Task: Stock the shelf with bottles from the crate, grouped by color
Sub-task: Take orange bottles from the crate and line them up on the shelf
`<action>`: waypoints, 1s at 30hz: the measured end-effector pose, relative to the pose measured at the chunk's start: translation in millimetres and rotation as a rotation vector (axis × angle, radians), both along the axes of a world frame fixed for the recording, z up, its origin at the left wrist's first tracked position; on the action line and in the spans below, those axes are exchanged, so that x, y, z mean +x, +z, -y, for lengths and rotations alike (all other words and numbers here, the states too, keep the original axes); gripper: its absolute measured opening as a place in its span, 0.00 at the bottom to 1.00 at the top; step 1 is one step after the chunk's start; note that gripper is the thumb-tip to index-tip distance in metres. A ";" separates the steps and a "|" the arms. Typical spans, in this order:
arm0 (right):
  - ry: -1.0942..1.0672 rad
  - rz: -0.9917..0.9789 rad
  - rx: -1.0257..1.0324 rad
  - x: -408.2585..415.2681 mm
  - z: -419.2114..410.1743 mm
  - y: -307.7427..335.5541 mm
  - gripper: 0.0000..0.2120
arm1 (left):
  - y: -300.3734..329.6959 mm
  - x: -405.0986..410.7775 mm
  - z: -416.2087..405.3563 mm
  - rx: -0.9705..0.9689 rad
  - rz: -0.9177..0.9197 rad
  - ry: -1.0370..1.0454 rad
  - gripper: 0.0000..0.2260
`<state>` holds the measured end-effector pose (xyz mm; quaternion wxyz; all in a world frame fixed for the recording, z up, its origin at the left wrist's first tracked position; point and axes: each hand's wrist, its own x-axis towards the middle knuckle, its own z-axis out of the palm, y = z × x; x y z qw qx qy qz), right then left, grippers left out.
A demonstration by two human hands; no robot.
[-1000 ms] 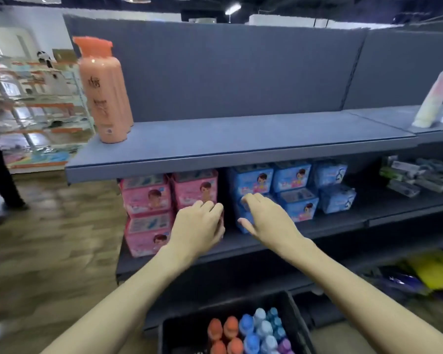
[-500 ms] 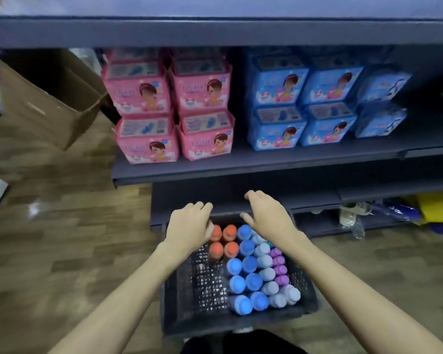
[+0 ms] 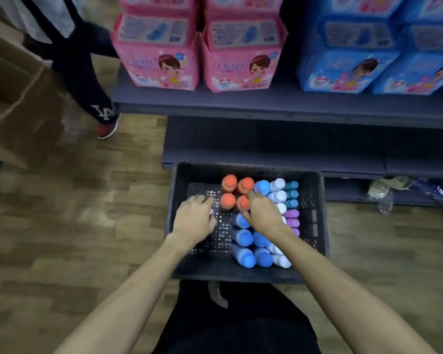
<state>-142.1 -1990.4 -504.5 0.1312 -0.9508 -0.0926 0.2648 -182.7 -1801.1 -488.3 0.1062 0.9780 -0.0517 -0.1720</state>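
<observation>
Black crate [image 3: 315, 226] on floor; colour-grouped bottles [image 3: 243, 237] upright inside.

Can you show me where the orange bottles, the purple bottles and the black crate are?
orange bottles [image 3: 229, 181]: head view, on a cap top.
purple bottles [image 3: 291, 214]: head view, on a cap.
black crate [image 3: 315, 213]: head view, on its right wall.

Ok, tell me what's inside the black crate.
The black crate holds upright bottles: four orange caps, blue caps, white, teal and purple. The right hand covers some; the left hand hides part of the mesh floor.
</observation>
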 end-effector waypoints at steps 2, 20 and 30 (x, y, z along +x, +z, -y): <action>-0.018 -0.024 0.019 -0.9 -2.5 -17.7 0.17 | -10.7 -4.1 0.2 -0.012 -0.017 0.022 0.18; 0.209 0.001 -0.119 17.8 -44.7 -148.7 0.34 | -87.7 -9.2 -12.0 -0.046 -0.114 0.170 0.21; 0.254 0.109 -0.303 30.8 -58.8 -168.8 0.21 | -124.5 -15.8 -12.0 -0.106 -0.132 0.195 0.20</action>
